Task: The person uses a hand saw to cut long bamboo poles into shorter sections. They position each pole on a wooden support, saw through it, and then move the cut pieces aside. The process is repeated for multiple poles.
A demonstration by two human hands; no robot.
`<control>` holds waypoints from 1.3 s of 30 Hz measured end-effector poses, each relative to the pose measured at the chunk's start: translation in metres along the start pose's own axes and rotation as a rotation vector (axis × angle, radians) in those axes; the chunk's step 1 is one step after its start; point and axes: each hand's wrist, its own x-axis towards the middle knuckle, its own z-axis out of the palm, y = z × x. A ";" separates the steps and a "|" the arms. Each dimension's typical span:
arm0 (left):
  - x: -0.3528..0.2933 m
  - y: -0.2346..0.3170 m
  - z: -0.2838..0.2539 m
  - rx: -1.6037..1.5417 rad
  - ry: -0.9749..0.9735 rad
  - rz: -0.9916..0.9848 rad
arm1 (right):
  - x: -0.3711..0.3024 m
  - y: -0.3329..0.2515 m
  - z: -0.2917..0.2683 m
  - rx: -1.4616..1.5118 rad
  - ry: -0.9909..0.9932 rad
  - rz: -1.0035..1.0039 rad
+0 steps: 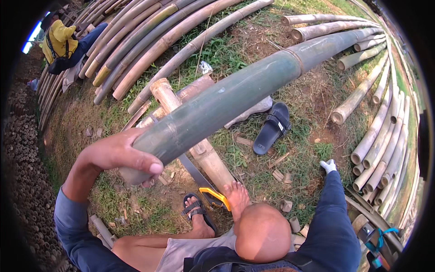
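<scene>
My left hand (124, 152) is wrapped around the near end of a thick green bamboo pole (226, 102), its thumb on the upper side. The pole runs up to the far right and crosses over a pale bamboo crosspiece (206, 156). My bare right foot (236, 197) presses on that piece's near end. A handsaw (215, 198) with an orange and black handle is beside the foot, its blade partly hidden under the pole. Away to the right, my right hand (329, 166), in a white glove, is stretched out holding nothing, fingers seemingly apart.
Bamboo poles (167, 41) lie in rows at the far left, with more poles (380, 140) stacked on the right. A loose black sandal (272, 128) lies on the grass among bamboo scraps (281, 176). A person in a yellow top (61, 41) sits at the far left.
</scene>
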 end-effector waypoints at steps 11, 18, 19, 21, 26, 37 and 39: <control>0.138 -0.108 -0.013 0.788 0.631 0.104 | -0.002 0.007 0.007 -0.060 0.152 -0.150; 0.117 -0.143 -0.019 0.812 0.697 0.363 | 0.001 0.001 -0.020 -0.163 0.207 -0.076; 0.115 -0.146 -0.021 0.821 0.701 0.410 | -0.007 -0.008 -0.014 -0.222 0.241 -0.055; 0.102 -0.146 -0.024 0.850 0.652 0.276 | -0.038 -0.045 0.028 -0.429 0.281 0.061; 0.128 -0.121 -0.007 0.974 0.638 0.344 | -0.134 -0.106 0.068 -0.094 0.458 -0.423; 0.076 -0.078 0.016 0.784 0.476 0.495 | -0.320 -0.353 0.090 0.791 -0.575 -0.396; 0.042 -0.053 0.034 0.672 0.278 0.481 | -0.310 -0.379 0.045 1.379 -0.928 -0.385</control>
